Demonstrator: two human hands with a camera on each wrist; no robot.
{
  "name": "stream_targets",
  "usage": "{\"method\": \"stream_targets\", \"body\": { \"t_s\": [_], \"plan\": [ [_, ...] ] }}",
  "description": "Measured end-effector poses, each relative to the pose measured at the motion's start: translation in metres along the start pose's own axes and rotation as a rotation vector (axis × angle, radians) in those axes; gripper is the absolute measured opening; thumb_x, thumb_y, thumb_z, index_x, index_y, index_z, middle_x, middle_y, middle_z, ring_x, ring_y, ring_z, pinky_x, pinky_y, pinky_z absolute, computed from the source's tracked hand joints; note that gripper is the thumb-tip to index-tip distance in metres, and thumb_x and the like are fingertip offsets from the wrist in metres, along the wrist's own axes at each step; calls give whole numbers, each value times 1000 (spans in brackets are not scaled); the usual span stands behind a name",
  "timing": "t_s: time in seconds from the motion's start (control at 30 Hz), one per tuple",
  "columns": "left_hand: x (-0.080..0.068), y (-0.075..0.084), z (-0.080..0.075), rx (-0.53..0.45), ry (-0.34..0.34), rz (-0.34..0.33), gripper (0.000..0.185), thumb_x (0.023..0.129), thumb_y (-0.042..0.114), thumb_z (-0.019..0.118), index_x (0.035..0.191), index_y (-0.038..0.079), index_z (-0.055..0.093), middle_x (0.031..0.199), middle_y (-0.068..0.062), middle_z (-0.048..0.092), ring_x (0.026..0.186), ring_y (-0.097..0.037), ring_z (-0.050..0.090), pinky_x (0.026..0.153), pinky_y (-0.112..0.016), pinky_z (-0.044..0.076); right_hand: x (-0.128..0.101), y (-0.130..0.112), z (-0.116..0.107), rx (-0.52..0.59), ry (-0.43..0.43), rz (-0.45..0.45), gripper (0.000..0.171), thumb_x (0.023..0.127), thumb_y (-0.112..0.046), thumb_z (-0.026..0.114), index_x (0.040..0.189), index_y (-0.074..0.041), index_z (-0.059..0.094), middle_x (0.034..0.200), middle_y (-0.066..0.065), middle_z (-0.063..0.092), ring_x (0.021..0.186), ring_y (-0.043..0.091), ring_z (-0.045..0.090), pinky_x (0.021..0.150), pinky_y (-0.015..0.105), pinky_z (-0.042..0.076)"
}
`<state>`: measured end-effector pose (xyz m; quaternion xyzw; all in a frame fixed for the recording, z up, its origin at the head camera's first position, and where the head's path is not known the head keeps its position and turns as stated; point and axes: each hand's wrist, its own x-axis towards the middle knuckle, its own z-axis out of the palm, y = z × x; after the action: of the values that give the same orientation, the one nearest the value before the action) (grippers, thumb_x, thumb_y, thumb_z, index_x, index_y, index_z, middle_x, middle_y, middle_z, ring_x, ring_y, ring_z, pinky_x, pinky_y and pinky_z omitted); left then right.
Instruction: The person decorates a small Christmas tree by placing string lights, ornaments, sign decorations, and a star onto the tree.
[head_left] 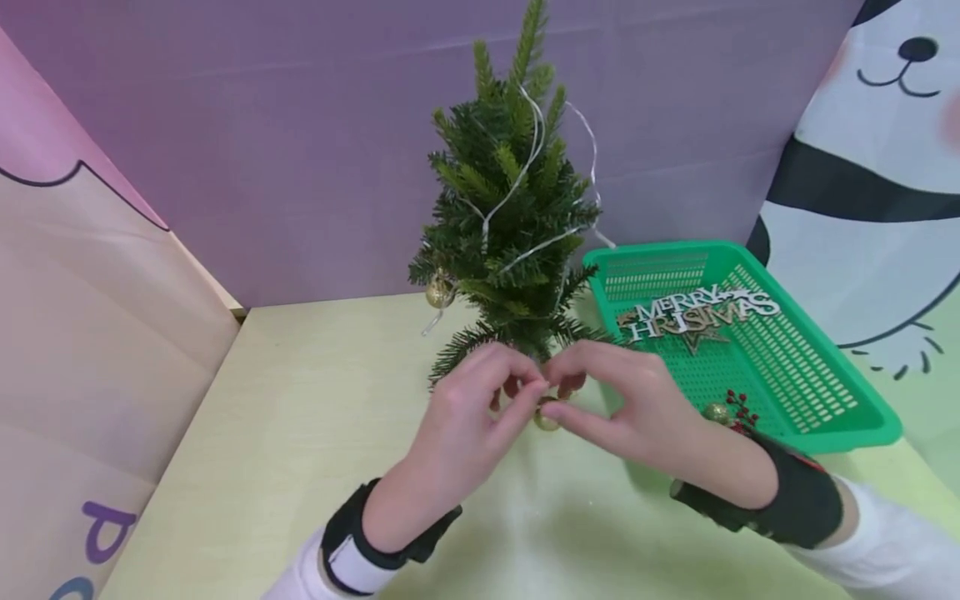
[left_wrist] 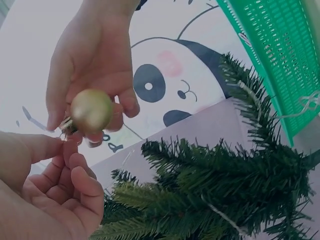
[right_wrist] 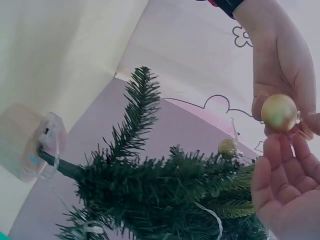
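Note:
A small matte gold Christmas bauble point(left_wrist: 92, 111) is held between both hands in front of a small artificial Christmas tree point(head_left: 510, 192). My left hand point(head_left: 472, 408) pinches the thin loop at the bauble's cap between thumb and index finger. The fingers of my right hand point(head_left: 637, 400) are curled by the bauble, with the thumb at its cap, as the right wrist view shows the ball point(right_wrist: 279, 113) close against them. A glittery gold bauble point(head_left: 439, 292) hangs from a left branch of the tree. A clear wire string point(head_left: 517, 179) winds over the branches.
A green plastic basket point(head_left: 873, 425) stands right of the tree. Inside lie a Merry Christmas sign point(head_left: 697, 312), a glittery bauble point(head_left: 716, 413) and red berries point(head_left: 742, 408). The tree's round base point(right_wrist: 20, 142) carries a clear box point(right_wrist: 52, 132). Printed cloth hangs behind the table.

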<state>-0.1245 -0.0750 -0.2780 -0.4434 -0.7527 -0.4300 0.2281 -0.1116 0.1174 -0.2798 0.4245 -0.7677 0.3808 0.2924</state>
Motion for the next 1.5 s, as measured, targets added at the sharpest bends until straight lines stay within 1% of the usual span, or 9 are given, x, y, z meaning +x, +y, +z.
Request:
{"method": "stream_targets", "body": {
  "t_s": [0.1,0.3,0.43,0.57,0.73,0.93,1.17,1.3,1.5],
  "plan": [
    [-1,0,3,18,-10,-7,7,86,9,67,89,6,61,81,0,60,74,-8,54,62,-11,43,-3,1,2,1,-15,60,16,89,-24,65,95,-8,67,88,-1,68,78,7,60,69,15,51],
    [-2,-1,7,38,-24,-40,6,85,7,67,87,6,61,79,0,59,73,-8,55,61,-10,43,-6,8,1,4,5,65,9,90,-17,62,87,-9,65,83,-3,64,74,4,57,64,14,49],
    [-3,1,8,20,-46,-106,5,85,5,66,87,7,62,78,1,59,70,-7,52,56,-12,43,-9,10,-1,-3,20,73,2,86,-11,63,84,-11,62,80,-5,60,71,4,55,63,14,48],
    [-6,0,11,-3,-49,-157,2,84,5,65,86,7,64,76,1,57,66,-8,48,52,-12,41,-12,11,-2,-30,4,101,6,83,-8,63,84,-13,61,79,-7,58,69,3,51,61,14,46],
    [-9,-5,15,28,11,-145,6,82,2,66,86,6,64,76,0,57,65,-10,49,54,-12,42,-12,16,1,-92,2,96,9,80,-7,63,84,-15,61,75,-9,55,66,2,46,58,12,39],
    [-6,-13,20,145,77,-114,2,85,5,63,86,4,63,80,-3,62,70,-15,55,61,-16,48,-7,24,7,-211,52,56,6,79,-7,63,83,-12,62,74,-7,57,63,6,48,55,13,40],
    [-1,-19,26,266,84,-108,3,83,4,65,84,4,62,79,-3,63,73,-15,57,62,-17,49,-7,32,9,-307,76,47,6,77,-6,64,82,-10,64,74,-4,59,64,6,51,53,18,44],
    [3,-20,28,281,98,-99,3,83,4,65,84,3,62,78,-5,62,72,-16,58,63,-18,49,-6,36,8,-329,83,54,3,79,-7,62,81,-9,64,73,-3,59,63,6,50,53,20,44],
    [6,-22,29,296,101,-128,3,82,4,66,83,3,63,77,-6,63,70,-17,60,60,-18,49,-2,40,7,-379,65,57,2,80,-10,63,80,-8,63,73,-2,58,64,8,53,54,20,45]
  ]
}}
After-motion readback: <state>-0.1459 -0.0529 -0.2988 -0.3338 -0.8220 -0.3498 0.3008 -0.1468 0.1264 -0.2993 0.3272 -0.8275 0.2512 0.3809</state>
